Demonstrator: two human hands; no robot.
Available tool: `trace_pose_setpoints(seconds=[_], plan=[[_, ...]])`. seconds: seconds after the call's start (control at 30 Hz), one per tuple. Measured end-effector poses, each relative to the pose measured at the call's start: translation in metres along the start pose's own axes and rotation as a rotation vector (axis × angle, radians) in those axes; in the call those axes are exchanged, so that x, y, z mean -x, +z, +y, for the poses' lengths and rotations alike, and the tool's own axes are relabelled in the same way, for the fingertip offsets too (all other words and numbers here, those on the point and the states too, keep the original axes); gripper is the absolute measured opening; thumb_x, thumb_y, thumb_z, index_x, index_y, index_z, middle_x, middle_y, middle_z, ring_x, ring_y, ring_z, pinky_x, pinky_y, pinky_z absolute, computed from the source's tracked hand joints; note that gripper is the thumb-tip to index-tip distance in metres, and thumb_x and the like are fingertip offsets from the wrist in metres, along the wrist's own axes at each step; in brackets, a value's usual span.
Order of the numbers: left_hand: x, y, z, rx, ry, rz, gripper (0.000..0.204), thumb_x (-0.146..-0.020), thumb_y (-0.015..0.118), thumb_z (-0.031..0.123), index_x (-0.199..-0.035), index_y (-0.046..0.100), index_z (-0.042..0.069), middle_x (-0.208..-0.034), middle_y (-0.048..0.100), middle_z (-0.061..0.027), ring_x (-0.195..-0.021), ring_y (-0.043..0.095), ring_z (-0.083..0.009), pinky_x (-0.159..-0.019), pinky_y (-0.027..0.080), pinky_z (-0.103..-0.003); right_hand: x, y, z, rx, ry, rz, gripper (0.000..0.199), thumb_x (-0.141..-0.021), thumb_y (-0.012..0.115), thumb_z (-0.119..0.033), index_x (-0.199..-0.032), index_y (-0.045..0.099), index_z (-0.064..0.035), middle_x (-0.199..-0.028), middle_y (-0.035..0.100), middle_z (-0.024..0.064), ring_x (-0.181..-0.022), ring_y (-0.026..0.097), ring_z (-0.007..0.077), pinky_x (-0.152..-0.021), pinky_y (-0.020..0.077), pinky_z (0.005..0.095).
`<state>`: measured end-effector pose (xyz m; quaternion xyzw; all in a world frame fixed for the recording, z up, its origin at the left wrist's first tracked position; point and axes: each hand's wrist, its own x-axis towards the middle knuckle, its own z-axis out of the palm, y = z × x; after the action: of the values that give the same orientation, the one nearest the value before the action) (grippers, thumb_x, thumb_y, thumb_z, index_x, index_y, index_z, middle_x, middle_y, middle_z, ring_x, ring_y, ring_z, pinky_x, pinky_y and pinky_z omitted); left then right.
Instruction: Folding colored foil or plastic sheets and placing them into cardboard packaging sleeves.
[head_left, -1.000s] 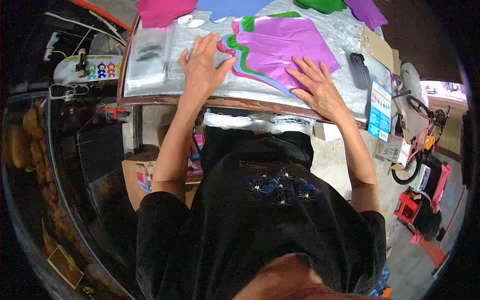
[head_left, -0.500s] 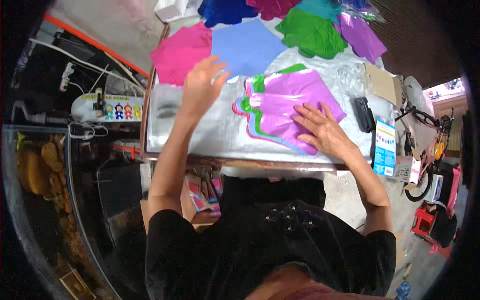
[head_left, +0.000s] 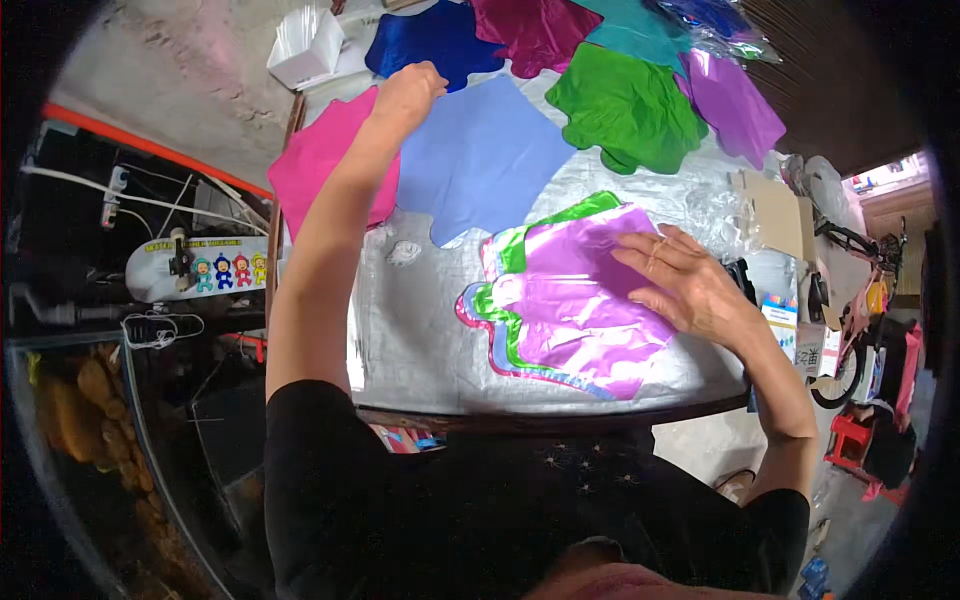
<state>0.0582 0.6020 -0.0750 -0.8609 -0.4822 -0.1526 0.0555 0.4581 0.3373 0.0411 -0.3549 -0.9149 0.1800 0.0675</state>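
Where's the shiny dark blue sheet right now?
In the head view, the dark blue sheet lies at the top, left of centre, between the white box and dark red sheet, with the left hand overlapping its lower edge.

Silver-covered worktop bearing a purple-topped foil stack; beyond it, pink sheet, pale-blue sheet and green sheet.

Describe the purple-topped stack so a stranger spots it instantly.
Find the silver-covered table. Near its front edge, partly hidden by the person's right hand, lies a stack of shiny sheets. Unlike the plain purple sheet farther back, it shows green, blue and pink edges peeking out along its left side.
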Motion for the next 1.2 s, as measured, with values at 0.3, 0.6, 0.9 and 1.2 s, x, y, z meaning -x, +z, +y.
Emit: trace_pose_setpoints(seconds=[0.3, 0.6, 0.9, 1.2], plan=[[-0.021, -0.021, -0.015, 0.323, -0.345, 0.06, 0.026, -0.076, 0.085, 0.031, -0.093, 0.08, 0.011, -0.081, 0.074, -0.0102, -0.073, 0.071, -0.0259, -0.07, 0.057, -0.036, -0.094, -0.01, 0.037, -0.038, -0.058, -0.006, 0.048, -0.094, 0.066, -0.025, -0.137, 0.057, -0.006, -0.136, 0.062, 0.0143, -0.123, 0.059, 0.0344, -0.105, 0.0475, 0.0468], [-0.046, -0.033, -0.024, 0.778, -0.575, -0.164, 0.029, -0.074, 0.088, 0.027, -0.092, 0.078, 0.007, -0.081, 0.074, -0.0067, -0.068, 0.067, -0.0167, -0.065, 0.053, -0.025, -0.278, 0.053, 0.119, 0.048, -0.127, 0.357, 0.042, -0.097, 0.057, -0.011, -0.139, 0.055, -0.006, -0.13, 0.063, 0.0213, -0.118, 0.06, 0.0389, -0.1, 0.0496, 0.0437], [-0.062, -0.058, -0.017, 0.793, -0.585, -0.025, 0.008, -0.078, 0.066, -0.004, -0.081, 0.069, 0.003, -0.07, 0.068, -0.0105, -0.069, 0.07, -0.0285, -0.064, 0.054, -0.038, -0.361, 0.074, 0.116, 0.358, 0.097, 0.268, 0.053, -0.1, 0.053, -0.04, -0.142, 0.053, -0.0066, -0.143, 0.053, 0.0204, -0.134, 0.049, 0.0351, -0.11, 0.0369, 0.0492], [-0.087, -0.145, -0.064, 0.081, -0.048, 0.511, 0.016, -0.074, 0.07, 0.006, -0.089, 0.074, 0.003, -0.08, 0.071, -0.0205, -0.075, 0.072, -0.0326, -0.07, 0.056, -0.04, -0.384, 0.096, 0.118, 0.238, 0.12, 0.303, 0.059, -0.101, 0.049, -0.053, -0.15, 0.048, -0.0203, -0.157, 0.039, 0.0182, -0.147, 0.033, 0.0365, -0.119, 0.0257, 0.0563]])
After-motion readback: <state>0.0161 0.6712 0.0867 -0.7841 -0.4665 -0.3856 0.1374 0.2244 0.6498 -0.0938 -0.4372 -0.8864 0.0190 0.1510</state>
